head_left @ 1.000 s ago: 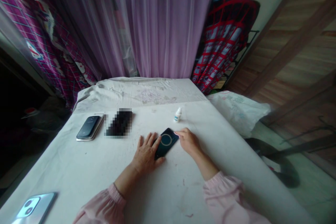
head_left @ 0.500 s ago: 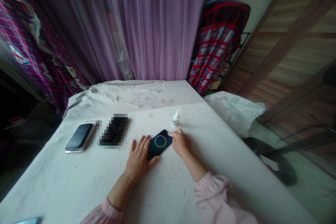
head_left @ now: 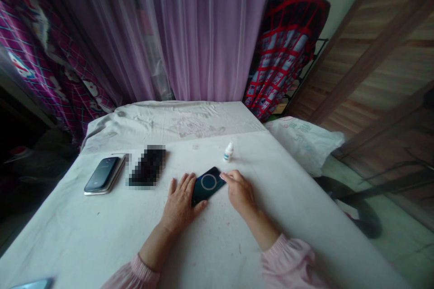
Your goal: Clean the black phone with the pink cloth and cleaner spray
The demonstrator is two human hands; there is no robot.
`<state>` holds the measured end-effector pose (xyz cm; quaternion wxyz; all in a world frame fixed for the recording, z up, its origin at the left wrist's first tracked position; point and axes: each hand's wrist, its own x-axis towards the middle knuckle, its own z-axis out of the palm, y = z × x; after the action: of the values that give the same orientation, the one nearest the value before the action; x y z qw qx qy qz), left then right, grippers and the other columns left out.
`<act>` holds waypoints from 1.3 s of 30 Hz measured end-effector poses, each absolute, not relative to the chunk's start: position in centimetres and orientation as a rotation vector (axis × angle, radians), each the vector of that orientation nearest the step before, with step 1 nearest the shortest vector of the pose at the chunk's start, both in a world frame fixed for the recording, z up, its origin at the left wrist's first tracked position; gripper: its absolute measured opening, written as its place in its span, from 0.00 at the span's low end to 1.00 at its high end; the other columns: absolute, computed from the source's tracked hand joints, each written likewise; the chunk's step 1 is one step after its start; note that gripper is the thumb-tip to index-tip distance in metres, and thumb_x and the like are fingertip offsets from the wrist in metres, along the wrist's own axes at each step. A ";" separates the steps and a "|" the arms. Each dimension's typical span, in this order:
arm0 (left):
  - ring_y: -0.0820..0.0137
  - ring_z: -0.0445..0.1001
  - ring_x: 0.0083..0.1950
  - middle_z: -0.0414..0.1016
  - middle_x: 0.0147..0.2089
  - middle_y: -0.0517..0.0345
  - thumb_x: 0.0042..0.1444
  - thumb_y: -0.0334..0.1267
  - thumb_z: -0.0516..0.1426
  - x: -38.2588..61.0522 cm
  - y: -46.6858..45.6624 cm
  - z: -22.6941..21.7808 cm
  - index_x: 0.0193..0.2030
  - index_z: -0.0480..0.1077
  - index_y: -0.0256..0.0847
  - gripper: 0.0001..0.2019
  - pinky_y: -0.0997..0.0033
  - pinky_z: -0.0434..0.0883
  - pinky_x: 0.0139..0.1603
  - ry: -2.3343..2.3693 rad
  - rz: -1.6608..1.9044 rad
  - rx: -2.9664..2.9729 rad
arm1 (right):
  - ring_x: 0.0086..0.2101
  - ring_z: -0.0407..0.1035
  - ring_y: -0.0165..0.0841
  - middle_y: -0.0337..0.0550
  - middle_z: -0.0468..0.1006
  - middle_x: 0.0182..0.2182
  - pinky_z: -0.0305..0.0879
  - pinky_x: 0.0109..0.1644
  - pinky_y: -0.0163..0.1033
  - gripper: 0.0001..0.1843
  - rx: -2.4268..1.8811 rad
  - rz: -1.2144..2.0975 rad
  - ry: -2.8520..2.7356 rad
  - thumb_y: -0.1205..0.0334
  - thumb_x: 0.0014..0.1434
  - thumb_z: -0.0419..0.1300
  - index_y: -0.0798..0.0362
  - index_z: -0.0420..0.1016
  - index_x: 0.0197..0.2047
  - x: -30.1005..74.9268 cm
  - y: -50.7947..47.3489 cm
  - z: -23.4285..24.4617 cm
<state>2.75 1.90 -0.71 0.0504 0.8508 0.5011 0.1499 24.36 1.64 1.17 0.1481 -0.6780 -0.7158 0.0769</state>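
Note:
A dark smartphone (head_left: 209, 183) with a pale ring in its middle lies slanted on the white-covered table. My left hand (head_left: 179, 205) holds its near-left end, fingers along one side and thumb along the other. My right hand (head_left: 240, 191) is closed in a pinch at the far-right end of the phone. A small whitish piece (head_left: 222, 176) shows at those fingertips, too small to name, touching or just over the phone. Just beyond my right hand stands a little white dropper bottle (head_left: 228, 152) with a blue label, upright and capped.
On the left, a dark phone (head_left: 103, 174) rests on top of another flat device. Beside it lies a pixelated dark object (head_left: 148, 167). A device corner (head_left: 35, 284) shows at the bottom left. Purple curtains (head_left: 210, 31) hang behind the table; a white plastic bag (head_left: 305, 142) is at its right edge.
My right hand has shifted slightly right, and the whitish piece shows a little more at its fingertips. My left hand and the phone keep their places; the view has tilted slightly.

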 end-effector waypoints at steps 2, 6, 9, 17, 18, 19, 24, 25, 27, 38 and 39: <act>0.50 0.57 0.69 0.61 0.67 0.39 0.58 0.57 0.55 2.7 1.9 -0.7 0.65 0.58 0.37 0.34 0.38 0.49 0.67 1.527 0.449 2.586 | 0.44 0.71 0.34 0.48 0.75 0.48 0.64 0.44 0.34 0.21 -1.950 0.198 -2.096 0.68 0.67 0.45 0.48 0.74 0.55 23.7 1.1 1.0; 0.49 0.56 0.69 0.60 0.67 0.39 0.59 0.57 0.54 2.7 1.9 -0.7 0.65 0.58 0.36 0.34 0.38 0.48 0.67 1.522 0.438 2.582 | 0.48 0.69 0.35 0.48 0.75 0.49 0.64 0.46 0.33 0.21 -1.815 0.160 -2.225 0.66 0.69 0.44 0.47 0.71 0.58 22.7 0.6 0.4; 0.49 0.56 0.69 0.61 0.67 0.39 0.58 0.57 0.55 2.7 1.9 -0.6 0.65 0.59 0.36 0.34 0.38 0.49 0.67 1.511 0.437 2.578 | 0.48 0.69 0.35 0.47 0.74 0.49 0.63 0.45 0.33 0.20 -1.847 0.140 -2.229 0.66 0.68 0.45 0.46 0.72 0.56 23.2 1.1 0.3; 0.49 0.55 0.69 0.60 0.68 0.39 0.59 0.57 0.54 2.7 2.0 -0.5 0.65 0.58 0.33 0.35 0.37 0.48 0.67 1.500 0.408 2.562 | 0.47 0.68 0.37 0.49 0.74 0.50 0.64 0.43 0.36 0.20 -1.959 0.109 -2.263 0.67 0.68 0.46 0.48 0.71 0.57 22.5 1.9 1.6; 0.49 0.55 0.69 0.59 0.68 0.39 0.59 0.57 0.54 2.7 2.0 -0.6 0.65 0.58 0.33 0.35 0.36 0.47 0.67 1.498 0.409 2.564 | 0.47 0.68 0.36 0.48 0.74 0.50 0.63 0.44 0.36 0.20 -1.926 0.105 -2.301 0.67 0.68 0.45 0.48 0.70 0.57 22.2 1.7 1.8; 0.49 0.55 0.69 0.59 0.68 0.39 0.58 0.57 0.55 2.6 2.0 -0.7 0.65 0.57 0.33 0.36 0.36 0.48 0.67 1.494 0.413 2.567 | 0.47 0.68 0.36 0.48 0.74 0.49 0.63 0.44 0.36 0.19 -1.899 0.103 -2.333 0.66 0.69 0.45 0.48 0.71 0.57 22.0 1.7 1.9; 0.49 0.56 0.69 0.61 0.67 0.41 0.57 0.57 0.56 2.6 2.1 -1.2 0.65 0.59 0.37 0.35 0.38 0.48 0.67 1.491 0.469 2.564 | 0.45 0.68 0.35 0.46 0.75 0.47 0.61 0.41 0.35 0.18 -1.959 0.082 -2.277 0.64 0.69 0.44 0.46 0.73 0.53 22.2 3.0 2.3; 0.49 0.56 0.69 0.61 0.67 0.41 0.57 0.57 0.56 2.6 2.1 -1.3 0.65 0.59 0.37 0.35 0.38 0.48 0.67 1.489 0.478 2.564 | 0.45 0.68 0.36 0.45 0.74 0.47 0.61 0.41 0.36 0.18 -1.991 0.076 -2.246 0.65 0.69 0.45 0.46 0.73 0.53 22.1 3.4 2.3; 0.49 0.57 0.69 0.61 0.67 0.41 0.57 0.57 0.56 2.5 2.1 -1.4 0.65 0.58 0.38 0.35 0.38 0.48 0.67 1.481 0.494 2.568 | 0.45 0.68 0.36 0.45 0.74 0.48 0.61 0.40 0.36 0.17 -2.008 0.072 -2.229 0.65 0.68 0.46 0.46 0.74 0.52 21.5 3.7 2.3; 0.49 0.58 0.68 0.63 0.66 0.40 0.57 0.58 0.56 2.6 2.3 -1.8 0.65 0.58 0.37 0.36 0.38 0.48 0.67 1.455 0.551 2.593 | 0.43 0.68 0.34 0.44 0.74 0.46 0.58 0.37 0.34 0.17 -2.062 0.051 -2.191 0.63 0.69 0.45 0.45 0.75 0.49 21.6 4.6 2.3; 0.49 0.58 0.68 0.63 0.66 0.40 0.57 0.58 0.55 2.6 2.3 -1.9 0.65 0.58 0.38 0.36 0.38 0.49 0.67 1.452 0.565 2.603 | 0.43 0.68 0.34 0.44 0.74 0.46 0.58 0.37 0.34 0.17 -2.072 0.058 -2.172 0.63 0.69 0.46 0.46 0.75 0.49 21.7 4.8 2.3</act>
<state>2.58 2.32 -1.88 0.0538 0.8568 0.4779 0.1861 21.73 4.76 2.28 0.0694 -0.6884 -0.7217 0.0194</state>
